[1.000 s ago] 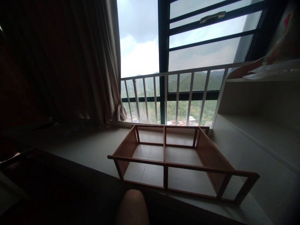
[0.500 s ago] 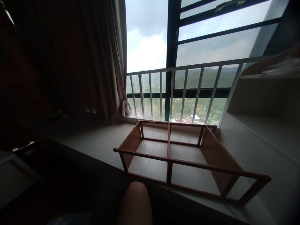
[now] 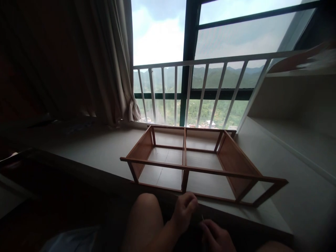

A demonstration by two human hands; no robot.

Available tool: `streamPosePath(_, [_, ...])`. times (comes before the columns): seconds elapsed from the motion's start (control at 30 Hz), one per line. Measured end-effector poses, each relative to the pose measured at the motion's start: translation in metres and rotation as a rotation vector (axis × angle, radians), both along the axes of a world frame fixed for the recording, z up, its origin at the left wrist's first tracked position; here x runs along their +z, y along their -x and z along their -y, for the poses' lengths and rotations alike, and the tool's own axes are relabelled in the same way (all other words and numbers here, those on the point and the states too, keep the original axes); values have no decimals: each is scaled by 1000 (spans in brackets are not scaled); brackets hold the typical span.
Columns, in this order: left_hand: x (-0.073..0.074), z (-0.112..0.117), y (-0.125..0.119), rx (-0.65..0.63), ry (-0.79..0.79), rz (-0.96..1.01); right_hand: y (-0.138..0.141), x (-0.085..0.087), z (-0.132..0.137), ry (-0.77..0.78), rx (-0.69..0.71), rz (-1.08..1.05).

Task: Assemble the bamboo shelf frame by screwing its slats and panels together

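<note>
My left hand (image 3: pixel 185 210) is closed in front of the wooden frame (image 3: pixel 210 172), its fingers curled; whatever they may hold is hidden. Lower and to the right, my right hand (image 3: pixel 216 236) pinches a thin, pale, pin-like piece (image 3: pixel 202 217) whose tip sticks up past the fingers. It is too small and dark to tell its kind. The reddish-brown frame, with two side panels and a middle divider, lies on its side on the pale window ledge. A narrow gap seems to part my left hand from its near lower rail.
White railing bars (image 3: pixel 175 94) stand behind the frame, before the window. A grey curtain (image 3: pixel 115 70) hangs at the left. White shelving (image 3: pixel 291 101) rises on the right. My bare knee (image 3: pixel 147 210) is beside my left forearm, below the ledge's front edge.
Both hands have come into view at the bottom, the right one with a thin piece in it. The view has tilted down and shifted; the frame stays on the ledge.
</note>
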State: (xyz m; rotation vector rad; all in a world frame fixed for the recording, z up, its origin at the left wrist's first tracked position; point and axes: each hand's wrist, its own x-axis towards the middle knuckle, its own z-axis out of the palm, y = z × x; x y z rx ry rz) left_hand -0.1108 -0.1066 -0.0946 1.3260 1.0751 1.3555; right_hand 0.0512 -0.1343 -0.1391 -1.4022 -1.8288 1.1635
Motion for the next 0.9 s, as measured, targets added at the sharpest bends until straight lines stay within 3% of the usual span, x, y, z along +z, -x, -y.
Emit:
streamPosePath(0.07, [-13,-5,8,58,125,149,7,22,-7,40,6,-11])
streamPosePath(0.13, [-20,-9,12,35,207,260,16,42,-13,31,-5,-25])
streamPosePath(0.27, [-19,-18,19,-21,257,373,32,65,-27,-7,-35,-46])
streamPosePath(0.77, [7,-40,36,-209,392,682,64,96,-53,-85,-22,-10])
streamPosePath(0.9, [12,-47,38,-162,366,767,62,96,-49,-92,-2,-4])
